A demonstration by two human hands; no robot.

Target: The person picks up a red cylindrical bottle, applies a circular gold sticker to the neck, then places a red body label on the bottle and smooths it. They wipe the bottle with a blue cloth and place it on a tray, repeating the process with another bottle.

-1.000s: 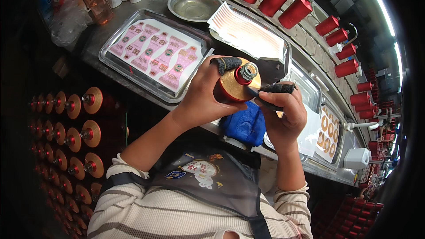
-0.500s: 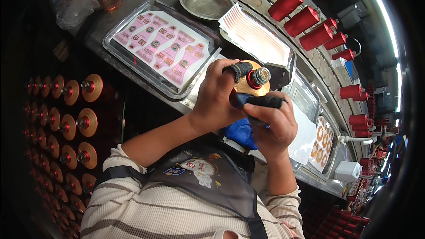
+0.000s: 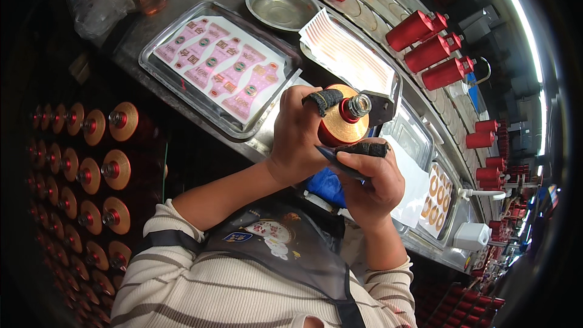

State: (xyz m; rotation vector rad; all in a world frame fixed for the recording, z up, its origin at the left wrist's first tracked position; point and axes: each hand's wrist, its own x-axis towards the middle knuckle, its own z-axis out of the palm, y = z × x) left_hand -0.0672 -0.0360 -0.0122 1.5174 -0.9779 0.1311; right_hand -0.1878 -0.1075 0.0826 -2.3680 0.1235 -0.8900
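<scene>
- R hand (image 3: 376,176) sits a touch lower, twd 6 o'clock, than half a sec ago, dark flat tool (image 3: 333,158) w/ it; near red bottles (image 3: 410,30) on the conveyor (image 3: 379,11) shift twd 4–5.
- Red-gold btl (image 3: 340,126) is up betw. our hands, abt same spot: L hand (image 3: 294,133) wraps it from its 9, black cover (image 3: 325,101) over the shoulder; R hand is pinched firmly on the tool.
- Tool lies at btl's 6–7, tip twd 10, right by the lower shoulder rim; contact we can't tell.
- Btl's long axis runs up twd us, neck tipped to 2. L hand is nearer (touching); R hand is at btl's 5.
- Edges: dark bracket (image 3: 381,109) just beside neck at 3; label tray (image 3: 188,91) at 10, well apart; blue cloth (image 3: 327,187) at 6. We judge most R-hand slack is twd 5–6, apron (image 3: 303,267) side.
</scene>
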